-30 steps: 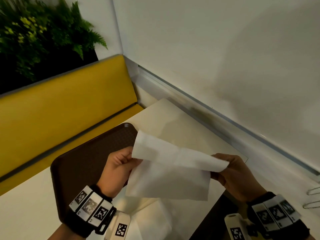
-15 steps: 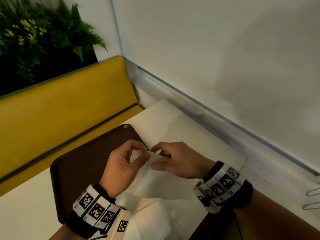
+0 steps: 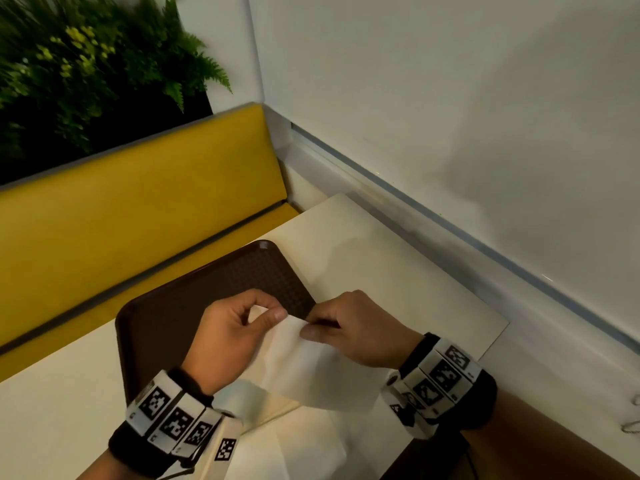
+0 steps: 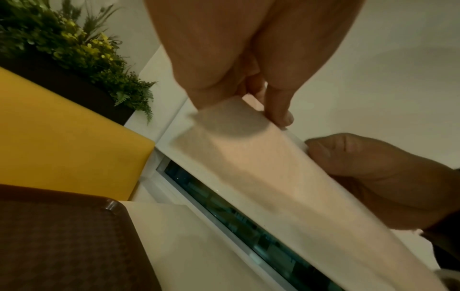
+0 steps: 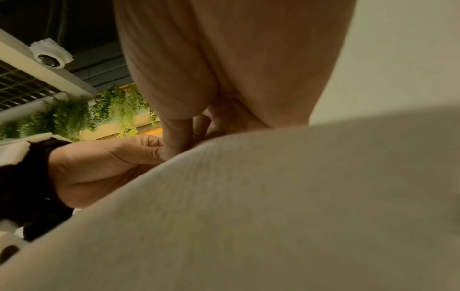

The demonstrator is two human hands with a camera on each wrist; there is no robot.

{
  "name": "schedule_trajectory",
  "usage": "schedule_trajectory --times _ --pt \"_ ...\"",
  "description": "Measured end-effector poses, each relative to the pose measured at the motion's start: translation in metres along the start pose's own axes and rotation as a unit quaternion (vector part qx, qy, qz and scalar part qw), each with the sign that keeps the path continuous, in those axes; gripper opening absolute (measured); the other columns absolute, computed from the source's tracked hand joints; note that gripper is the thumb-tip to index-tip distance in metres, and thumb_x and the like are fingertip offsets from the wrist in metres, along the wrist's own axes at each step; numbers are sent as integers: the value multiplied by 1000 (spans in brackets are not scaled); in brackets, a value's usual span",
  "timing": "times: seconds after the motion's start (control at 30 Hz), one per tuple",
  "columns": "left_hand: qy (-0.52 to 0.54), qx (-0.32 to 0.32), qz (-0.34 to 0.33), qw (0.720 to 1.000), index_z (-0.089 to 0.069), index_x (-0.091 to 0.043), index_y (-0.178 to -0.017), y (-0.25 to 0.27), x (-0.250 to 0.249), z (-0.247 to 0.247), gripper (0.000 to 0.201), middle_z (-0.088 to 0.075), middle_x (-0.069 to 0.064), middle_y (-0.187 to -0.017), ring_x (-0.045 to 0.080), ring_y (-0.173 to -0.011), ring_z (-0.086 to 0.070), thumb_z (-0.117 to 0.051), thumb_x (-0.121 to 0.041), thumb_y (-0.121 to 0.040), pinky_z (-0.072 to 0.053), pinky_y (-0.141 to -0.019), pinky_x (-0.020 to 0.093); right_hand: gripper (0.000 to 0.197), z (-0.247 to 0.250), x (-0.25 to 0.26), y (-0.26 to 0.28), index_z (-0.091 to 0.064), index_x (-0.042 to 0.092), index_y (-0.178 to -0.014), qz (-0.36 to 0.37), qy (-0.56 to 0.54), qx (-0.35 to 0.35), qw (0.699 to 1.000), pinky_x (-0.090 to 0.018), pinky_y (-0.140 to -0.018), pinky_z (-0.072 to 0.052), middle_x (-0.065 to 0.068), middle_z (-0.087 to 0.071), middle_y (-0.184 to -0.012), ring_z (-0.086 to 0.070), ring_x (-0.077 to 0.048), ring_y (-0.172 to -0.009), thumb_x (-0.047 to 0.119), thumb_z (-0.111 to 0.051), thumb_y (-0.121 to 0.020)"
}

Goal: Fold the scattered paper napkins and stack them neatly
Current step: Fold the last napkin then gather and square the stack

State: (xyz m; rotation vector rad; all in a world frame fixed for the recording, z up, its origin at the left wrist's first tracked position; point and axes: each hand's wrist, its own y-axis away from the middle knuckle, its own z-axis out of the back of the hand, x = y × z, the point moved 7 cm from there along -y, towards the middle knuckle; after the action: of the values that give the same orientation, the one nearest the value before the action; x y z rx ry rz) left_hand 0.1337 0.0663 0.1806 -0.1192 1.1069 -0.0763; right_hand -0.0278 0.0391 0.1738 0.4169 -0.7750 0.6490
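I hold a white paper napkin [image 3: 304, 372] in the air over the table, folded over on itself. My left hand [image 3: 239, 327] pinches its upper corner between thumb and forefinger. My right hand [image 3: 349, 327] pinches the same top edge just to the right, the two hands almost touching. The napkin [image 4: 261, 177] slants down from the left hand's fingers [image 4: 276, 110] in the left wrist view, and the napkin [image 5: 273, 206] fills most of the right wrist view. More white napkins [image 3: 298, 445] lie loose on the table below my wrists.
A dark brown tray [image 3: 180, 320] sits on the cream table [image 3: 398, 271] to the left of my hands. A yellow bench back [image 3: 138, 209] and green plants [image 3: 86, 64] are behind it. A white wall [image 3: 450, 98] runs along the right side.
My right hand has swung left from the napkin's far end to meet the left hand, bringing the two ends together. Since half a second ago the hands have barely shifted.
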Motion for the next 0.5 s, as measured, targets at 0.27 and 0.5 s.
schedule_trajectory --times 0.27,0.5 --pt "88 -58 126 986 -75 -14 -77 24 44 9 7 -70 13 -66 30 -55 -59 -70 -13 -81 -51 -57 39 15 14 -63 48 -75 25 -88 -77 -69 -43 994 -15 -64 -51 11 -71 -79 -66 -3 -73 27 -61 -91" --pt "76 -88 194 974 -76 -16 -76 75 80 7 8 -72 11 -69 19 -58 -61 -72 -11 -81 -52 -54 30 12 -14 -78 52 -72 27 -92 -109 -83 -7 991 -17 -60 -52 23 -68 -68 -63 -3 -61 22 -61 -91"
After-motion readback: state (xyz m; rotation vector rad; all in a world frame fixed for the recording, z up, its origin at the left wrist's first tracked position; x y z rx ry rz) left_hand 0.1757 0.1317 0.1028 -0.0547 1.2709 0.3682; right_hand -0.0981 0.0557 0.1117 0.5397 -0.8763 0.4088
